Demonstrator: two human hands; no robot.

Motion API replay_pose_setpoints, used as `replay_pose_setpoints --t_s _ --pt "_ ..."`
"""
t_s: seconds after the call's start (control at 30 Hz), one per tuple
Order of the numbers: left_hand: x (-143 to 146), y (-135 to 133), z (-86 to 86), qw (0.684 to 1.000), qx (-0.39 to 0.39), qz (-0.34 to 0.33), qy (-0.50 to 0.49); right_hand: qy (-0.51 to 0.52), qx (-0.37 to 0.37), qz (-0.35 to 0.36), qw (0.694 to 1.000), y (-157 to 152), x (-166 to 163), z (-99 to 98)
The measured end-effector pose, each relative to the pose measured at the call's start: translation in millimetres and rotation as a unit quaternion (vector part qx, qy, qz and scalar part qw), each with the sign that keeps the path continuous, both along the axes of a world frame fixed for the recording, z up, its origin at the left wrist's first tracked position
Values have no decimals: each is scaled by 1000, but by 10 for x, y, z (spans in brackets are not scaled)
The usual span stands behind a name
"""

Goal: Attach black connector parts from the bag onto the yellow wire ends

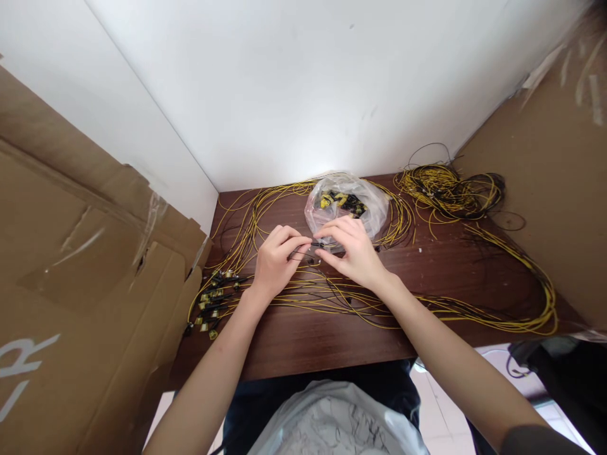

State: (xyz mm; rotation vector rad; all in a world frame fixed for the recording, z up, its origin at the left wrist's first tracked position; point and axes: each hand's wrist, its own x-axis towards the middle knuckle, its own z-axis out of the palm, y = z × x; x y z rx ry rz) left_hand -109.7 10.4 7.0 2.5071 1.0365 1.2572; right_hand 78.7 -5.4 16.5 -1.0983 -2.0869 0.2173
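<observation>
My left hand (279, 259) pinches a small black connector (317, 244) at its left end, above the middle of the table. A thin dark wire runs by these fingers. My right hand (353, 249) is close around the connector's other end, thumb and index finger apart with a gap between their tips. Just behind my right hand sits a clear plastic bag (313, 215) holding yellow and black small parts (344, 202). Beneath both forearms, long yellow and black wires (332, 294) stretch across the table.
The brown table (303, 354) has a cluster of black and yellow connector ends (213, 303) at left. A tangled wire bundle (446, 189) lies at back right. Cardboard (95, 284) stands on the left, more cardboard (535, 170) on the right. A whitish bag (336, 417) rests at my lap.
</observation>
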Motion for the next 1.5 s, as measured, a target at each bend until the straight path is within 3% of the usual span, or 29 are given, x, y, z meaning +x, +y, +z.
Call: replay_pose_setpoints --t_s 0.47,0.9,1.23,1.5 --pt "-98 57 15 999 -40 4 1 33 -4 -19 999 29 57 23" --pt "-144 81 18 999 -30 33 17 72 -11 -21 997 55 83 18" --pt "-99 48 27 998 -39 -28 35 100 -14 -23 995 60 87 36" --pt "-139 92 6 999 -24 -10 43 94 -19 -7 995 58 90 36"
